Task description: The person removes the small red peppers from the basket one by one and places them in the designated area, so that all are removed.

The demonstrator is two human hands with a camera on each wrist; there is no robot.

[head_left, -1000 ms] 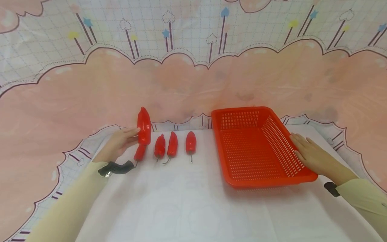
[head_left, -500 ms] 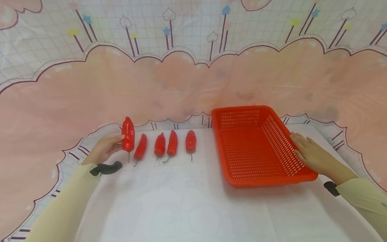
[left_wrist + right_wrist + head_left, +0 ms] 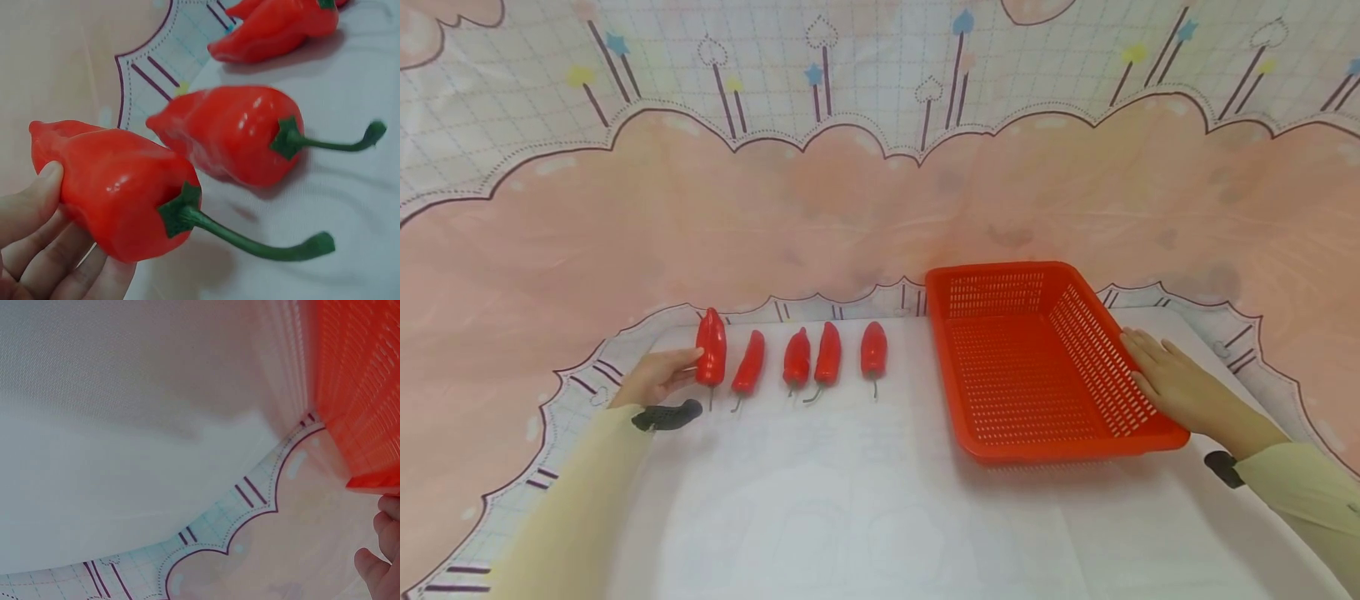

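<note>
My left hand [image 3: 658, 375] pinches a glossy red chili pepper [image 3: 711, 346] between thumb and fingers, at the left end of a row of peppers. In the left wrist view this pepper's green stem [image 3: 269, 247] points right, and its tip is at the upper left. A second red pepper [image 3: 231, 131] lies beside it on the cloth, a small gap between them. My right hand [image 3: 1180, 383] rests on the right rim of a red plastic basket [image 3: 1060, 451], fingers extended. Only some fingers [image 3: 375, 569] of it show in the right wrist view, by the basket's edge.
Further right in the row lie more red peppers: one [image 3: 797, 358], a close neighbour [image 3: 828, 354], and another [image 3: 874, 350] nearer the basket. White cloth [image 3: 820, 500] covers the table. Behind it hangs a patterned pink sheet [image 3: 850, 217].
My left hand has carried its pepper leftward and lower, from over the leftmost lying pepper to that pepper's left. The right hand and basket have stayed put.
</note>
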